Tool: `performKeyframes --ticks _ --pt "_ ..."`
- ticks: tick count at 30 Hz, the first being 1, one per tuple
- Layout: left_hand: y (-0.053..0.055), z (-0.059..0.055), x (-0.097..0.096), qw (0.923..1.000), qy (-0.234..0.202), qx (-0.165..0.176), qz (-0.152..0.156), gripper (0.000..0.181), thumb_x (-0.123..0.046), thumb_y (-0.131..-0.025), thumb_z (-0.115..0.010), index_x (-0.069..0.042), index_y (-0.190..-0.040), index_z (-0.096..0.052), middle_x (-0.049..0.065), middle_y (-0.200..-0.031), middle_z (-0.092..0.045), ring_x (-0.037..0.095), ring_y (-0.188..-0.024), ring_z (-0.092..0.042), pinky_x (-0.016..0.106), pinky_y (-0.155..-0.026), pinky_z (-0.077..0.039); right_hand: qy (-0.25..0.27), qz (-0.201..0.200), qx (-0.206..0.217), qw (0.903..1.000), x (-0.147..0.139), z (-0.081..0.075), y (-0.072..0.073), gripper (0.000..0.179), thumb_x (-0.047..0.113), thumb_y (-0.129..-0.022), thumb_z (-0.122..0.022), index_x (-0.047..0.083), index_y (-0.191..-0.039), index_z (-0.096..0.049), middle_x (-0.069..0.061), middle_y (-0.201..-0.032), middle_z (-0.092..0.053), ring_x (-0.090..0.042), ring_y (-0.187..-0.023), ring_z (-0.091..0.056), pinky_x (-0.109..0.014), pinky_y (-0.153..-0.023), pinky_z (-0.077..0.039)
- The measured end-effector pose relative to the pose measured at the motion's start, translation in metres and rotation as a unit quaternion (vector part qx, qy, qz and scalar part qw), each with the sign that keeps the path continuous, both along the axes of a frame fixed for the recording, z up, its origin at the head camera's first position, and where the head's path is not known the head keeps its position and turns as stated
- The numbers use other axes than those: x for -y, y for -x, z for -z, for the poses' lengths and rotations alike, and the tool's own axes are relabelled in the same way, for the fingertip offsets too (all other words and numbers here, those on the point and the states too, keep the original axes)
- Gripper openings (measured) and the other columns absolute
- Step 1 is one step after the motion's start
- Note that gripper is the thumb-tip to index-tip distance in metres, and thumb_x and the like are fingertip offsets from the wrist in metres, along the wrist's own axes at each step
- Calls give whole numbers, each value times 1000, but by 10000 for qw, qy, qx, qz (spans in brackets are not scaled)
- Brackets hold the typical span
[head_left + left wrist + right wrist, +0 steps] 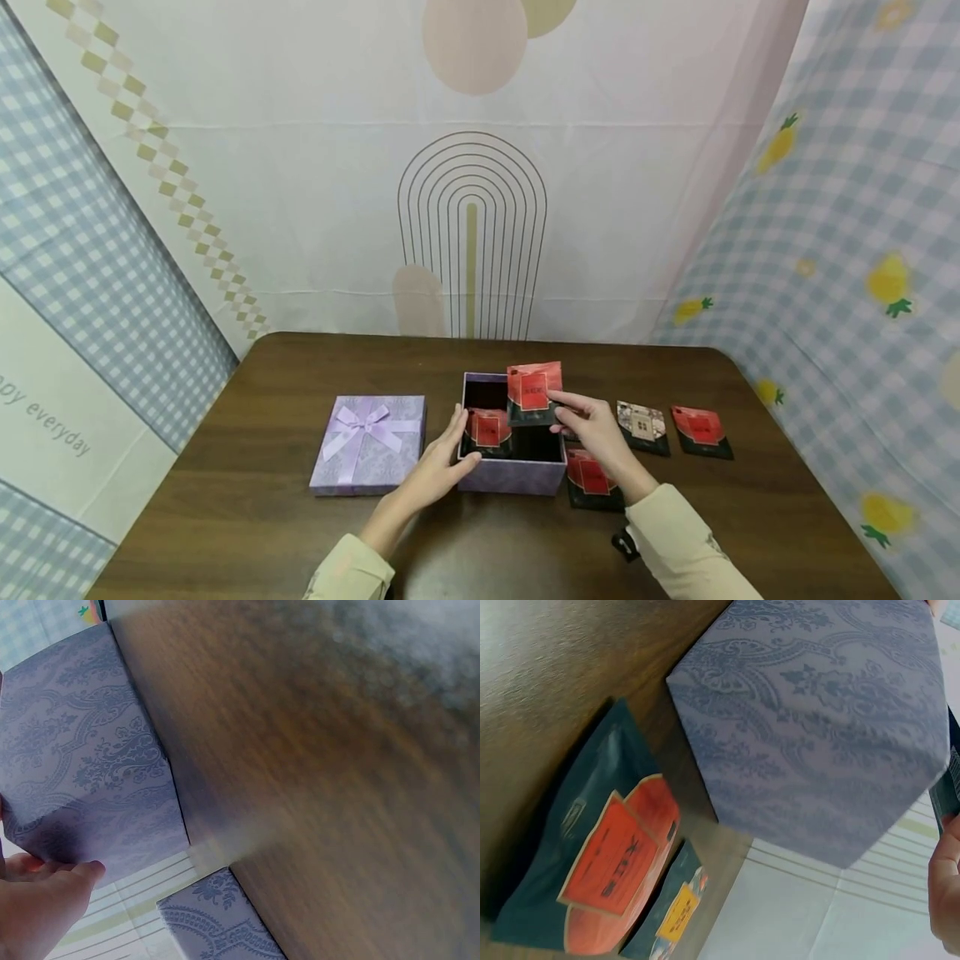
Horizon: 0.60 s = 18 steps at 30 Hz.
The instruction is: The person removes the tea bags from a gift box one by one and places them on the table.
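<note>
A lidless purple patterned box [512, 477] with a dark inside stands mid-table. One red-and-black sachet [489, 429] is inside it at the left. Over the box's right half, my right hand [596, 427] pinches another red-and-black sachet [534, 393] by its right edge, thumb and fingers on it. The left hand [435, 471] rests against the box's left side, fingers fairly straight along the wall and thumb by the front corner. In the left wrist view, the left thumb [71, 889] touches the box wall [90, 742]. The right wrist view catches only part of the right hand [946, 889].
Left of the box lies its purple lid [367, 446] with a ribbon bow. To the right lie a red sachet [594, 482], a floral sachet [642, 427] and another red sachet [702, 431]. A small black object [625, 546] is beside the right sleeve.
</note>
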<state>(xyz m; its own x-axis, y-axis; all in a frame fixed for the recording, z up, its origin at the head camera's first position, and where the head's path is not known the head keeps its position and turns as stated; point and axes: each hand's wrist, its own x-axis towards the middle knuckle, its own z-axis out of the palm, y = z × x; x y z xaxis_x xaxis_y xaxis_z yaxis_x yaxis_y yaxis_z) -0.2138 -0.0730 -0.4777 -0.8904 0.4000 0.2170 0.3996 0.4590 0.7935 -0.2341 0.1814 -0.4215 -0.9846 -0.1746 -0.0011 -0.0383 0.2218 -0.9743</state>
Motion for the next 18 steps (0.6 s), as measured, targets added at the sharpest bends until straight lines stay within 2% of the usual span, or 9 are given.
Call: performKeyframes --ticks 6,10,18 --pt "-1 0 1 9999 -43 102 -8 69 -14 -89 -57 5 -143 -18 21 -150 -7 35 -133 -22 51 -105 -22 -25 95 89 9999 -14 0 -8 38 7 -93 -50 -3 -130 -48 -25 -131 -46 -9 -75 -65 -24 -71 -51" --pt "0 0 0 10000 -38 33 -6 69 -13 -89 -57 6 -142 -18 23 -149 -8 37 -132 -23 52 -105 -23 -118 125 127 9998 -26 1 -13 39 8 -93 -50 -3 -131 -47 -25 -131 -45 -7 -75 -64 -24 -72 -52" --pt "-1 0 0 10000 -68 -52 -23 68 -14 -88 -57 8 -141 -20 25 -148 -10 38 -132 -24 51 -105 -23 -289 159 91 9994 -49 5 -24 40 6 -93 -50 -7 -130 -46 -29 -129 -44 -15 -76 -65 -24 -72 -52"
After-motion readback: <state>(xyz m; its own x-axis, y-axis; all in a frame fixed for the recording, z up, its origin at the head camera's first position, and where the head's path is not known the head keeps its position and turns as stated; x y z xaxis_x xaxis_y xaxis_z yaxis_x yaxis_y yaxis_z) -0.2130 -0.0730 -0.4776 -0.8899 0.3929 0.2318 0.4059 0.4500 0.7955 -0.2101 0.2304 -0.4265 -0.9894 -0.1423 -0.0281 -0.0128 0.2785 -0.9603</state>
